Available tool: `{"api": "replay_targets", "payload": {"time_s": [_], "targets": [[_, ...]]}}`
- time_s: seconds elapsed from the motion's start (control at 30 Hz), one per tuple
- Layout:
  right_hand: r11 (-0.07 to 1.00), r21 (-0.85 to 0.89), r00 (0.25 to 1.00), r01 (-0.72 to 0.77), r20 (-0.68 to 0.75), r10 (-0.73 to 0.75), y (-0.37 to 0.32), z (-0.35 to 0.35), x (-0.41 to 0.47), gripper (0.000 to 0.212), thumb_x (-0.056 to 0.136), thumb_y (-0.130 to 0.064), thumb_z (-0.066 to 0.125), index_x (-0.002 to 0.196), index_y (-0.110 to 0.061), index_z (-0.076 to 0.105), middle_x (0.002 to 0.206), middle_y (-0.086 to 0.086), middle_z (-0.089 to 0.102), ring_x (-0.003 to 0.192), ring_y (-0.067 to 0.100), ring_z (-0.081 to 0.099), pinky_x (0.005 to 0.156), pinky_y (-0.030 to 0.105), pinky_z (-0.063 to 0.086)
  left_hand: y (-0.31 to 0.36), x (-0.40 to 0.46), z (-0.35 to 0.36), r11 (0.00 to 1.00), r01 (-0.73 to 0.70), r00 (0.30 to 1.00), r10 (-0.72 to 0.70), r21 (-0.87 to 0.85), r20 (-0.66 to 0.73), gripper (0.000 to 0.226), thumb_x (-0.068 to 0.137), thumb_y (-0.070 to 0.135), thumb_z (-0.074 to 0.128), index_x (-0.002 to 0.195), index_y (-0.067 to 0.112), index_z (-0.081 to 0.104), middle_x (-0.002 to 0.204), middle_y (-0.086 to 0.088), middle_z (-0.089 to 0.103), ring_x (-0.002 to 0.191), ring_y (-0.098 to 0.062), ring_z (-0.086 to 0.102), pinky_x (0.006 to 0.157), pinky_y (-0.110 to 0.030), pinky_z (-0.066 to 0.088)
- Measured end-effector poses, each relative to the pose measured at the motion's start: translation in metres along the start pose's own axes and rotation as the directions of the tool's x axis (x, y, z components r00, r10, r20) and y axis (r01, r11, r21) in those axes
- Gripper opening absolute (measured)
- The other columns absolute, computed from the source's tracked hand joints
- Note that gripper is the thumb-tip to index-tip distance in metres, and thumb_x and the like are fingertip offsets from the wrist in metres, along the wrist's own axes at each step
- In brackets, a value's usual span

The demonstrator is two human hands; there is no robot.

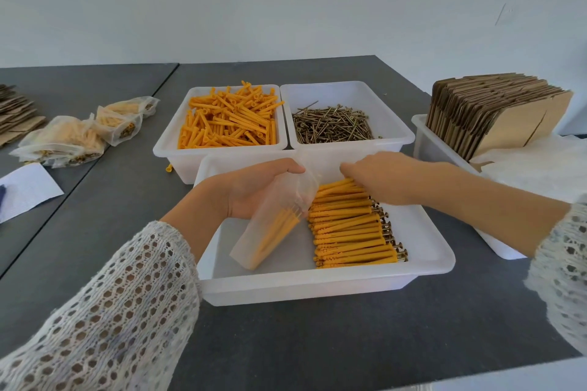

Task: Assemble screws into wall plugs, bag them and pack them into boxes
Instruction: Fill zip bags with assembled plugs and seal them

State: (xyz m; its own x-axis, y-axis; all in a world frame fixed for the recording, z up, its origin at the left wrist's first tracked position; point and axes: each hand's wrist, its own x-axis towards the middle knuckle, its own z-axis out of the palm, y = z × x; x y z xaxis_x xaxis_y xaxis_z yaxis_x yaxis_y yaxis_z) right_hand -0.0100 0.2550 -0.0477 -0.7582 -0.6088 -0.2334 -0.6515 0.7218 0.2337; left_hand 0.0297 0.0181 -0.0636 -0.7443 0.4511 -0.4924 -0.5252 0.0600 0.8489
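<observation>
- Over the near white tray, the left hand grips a clear plastic bag near its mouth, fingers curled round it; the bag tilts down to the left, with a few orange plugs showing dimly through the film.
- Just beside the bag, the right hand reaches palm down onto the far end of a row of assembled plugs with screws; its fingertips are hidden behind the plugs and the bag's edge, so I cannot tell whether it has hold of any.
- Behind the near tray, touching side by side, stand a tray of loose orange plugs and a tray of loose screws.
- At the right, a tray holds upright flattened cardboard boxes; beside it something white and crinkled is hard to make out.
- On the grey bench at the left lie filled bags, their contents blurred by the film.
- A stack of flat cardboard and a white sheet are cut off by the left edge.
- Both forearms wear open-knit white sleeves.
</observation>
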Motion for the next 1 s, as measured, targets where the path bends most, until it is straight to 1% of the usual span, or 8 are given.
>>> {"api": "replay_targets", "payload": {"time_s": [0.13, 0.27, 0.4, 0.5, 0.6, 0.73, 0.9, 1.0], "targets": [[0.997, -0.001, 0.990, -0.078, -0.115, 0.077, 0.020, -0.032, -0.002, 0.024, 0.094, 0.002, 0.043, 0.095, -0.023, 0.042, 0.070, -0.003, 0.045, 0.056, 0.011, 0.041, 0.047, 0.024, 0.029, 0.000, 0.001, -0.003, 1.000, 0.027, 1.000, -0.027, 0.009, -0.015, 0.050, 0.080, 0.040, 0.063, 0.117, 0.008, 0.064, 0.095, -0.015, 0.069, 0.079, -0.025, 0.068, 0.073, -0.033, 0.057], [0.983, 0.186, 0.990, 0.001, -0.141, 0.025, 0.025, -0.054, 0.007, 0.018, 0.100, -0.002, 0.042, 0.096, -0.013, 0.056, 0.070, -0.002, 0.048, 0.059, 0.011, 0.039, 0.054, 0.025, 0.030, 0.000, 0.002, -0.003, 0.999, 0.014, 1.000, -0.014, 0.036, 0.001, 0.041, 0.079, 0.040, 0.064, 0.110, 0.014, 0.072, 0.097, -0.014, 0.069, 0.081, -0.024, 0.067, 0.076, -0.034, 0.055], [0.961, 0.243, 0.989, 0.133, -0.101, -0.111, 0.001, -0.057, 0.017, 0.021, 0.100, -0.005, 0.048, 0.092, -0.021, 0.058, 0.080, -0.010, 0.053, 0.072, 0.007, 0.048, 0.062, 0.022, 0.035, -0.001, 0.001, -0.002, 0.999, -0.022, 0.997, 0.019, 0.035, 0.075, 0.035, 0.084, 0.035, 0.065, 0.112, 0.014, 0.069, 0.097, -0.013, 0.067, 0.082, -0.023, 0.065, 0.079, -0.035, 0.052], [0.848, 0.489, 0.979, 0.205, -0.114, -0.170, -0.017, -0.055, 0.023, 0.014, 0.098, -0.012, 0.053, 0.101, -0.023, 0.062, 0.086, -0.007, 0.062, 0.076, 0.008, 0.061, 0.070, 0.021, 0.046, 0.000, 0.000, -0.001, 0.999, -0.042, 0.993, 0.042, -0.002, 0.111, 0.033, 0.086, 0.031, 0.061, 0.113, 0.013, 0.066, 0.096, -0.012, 0.068, 0.082, -0.024, 0.065, 0.077, -0.035, 0.053], [0.682, 0.714, 0.988, 0.156, -0.104, -0.118, -0.013, -0.050, 0.025, 0.022, 0.098, -0.014, 0.055, 0.116, -0.027, 0.058, 0.099, -0.003, 0.067, 0.081, 0.010, 0.071, 0.078, 0.024, 0.057, 0.000, -0.001, -0.003, 0.997, -0.049, 0.988, 0.056, -0.057, 0.142, 0.042, 0.087, 0.028, 0.059, 0.124, 0.007, 0.060, 0.108, -0.019, 0.062, 0.094, -0.031, 0.060, 0.083, -0.039, 0.050], [0.892, 0.453, 0.993, -0.003, -0.106, 0.058, 0.011, -0.034, 0.023, 0.021, 0.099, -0.010, 0.044, 0.108, -0.022, 0.058, 0.098, -0.008, 0.054, 0.092, 0.014, 0.062, 0.074, 0.024, 0.044, 0.000, 0.001, -0.007, 0.996, -0.063, 0.995, 0.067, -0.057, 0.076, 0.044, 0.082, 0.028, 0.065, 0.121, 0.008, 0.063, 0.112, -0.023, 0.059, 0.098, -0.034, 0.056, 0.080, -0.039, 0.051], [0.997, 0.074, 0.997, -0.037, 0.068, 0.032, 0.002, 0.006, 0.020, 0.026, 0.099, -0.028, 0.050, 0.124, -0.019, 0.055, 0.110, 0.000, 0.054, 0.101, 0.019, 0.054, 0.089, 0.035, 0.049, 0.000, 0.003, -0.009, 0.996, -0.073, 0.996, 0.075, -0.047, 0.053, 0.036, 0.076, 0.029, 0.071, 0.109, 0.014, 0.072, 0.114, -0.021, 0.061, 0.102, -0.034, 0.055, 0.081, -0.039, 0.051], [0.992, -0.124, 0.997, -0.038, -0.065, 0.030, -0.005, 0.022, 0.020, 0.036, 0.100, -0.037, 0.050, 0.129, -0.016, 0.048, 0.120, 0.005, 0.052, 0.107, 0.023, 0.054, 0.090, 0.036, 0.046, 0.000, 0.002, -0.008, 0.997, -0.062, 0.996, 0.066, -0.055, 0.061, 0.029, 0.076, 0.029, 0.071, 0.101, 0.015, 0.077, 0.108, -0.018, 0.063, 0.088, -0.028, 0.062, 0.072, -0.035, 0.055]]}}
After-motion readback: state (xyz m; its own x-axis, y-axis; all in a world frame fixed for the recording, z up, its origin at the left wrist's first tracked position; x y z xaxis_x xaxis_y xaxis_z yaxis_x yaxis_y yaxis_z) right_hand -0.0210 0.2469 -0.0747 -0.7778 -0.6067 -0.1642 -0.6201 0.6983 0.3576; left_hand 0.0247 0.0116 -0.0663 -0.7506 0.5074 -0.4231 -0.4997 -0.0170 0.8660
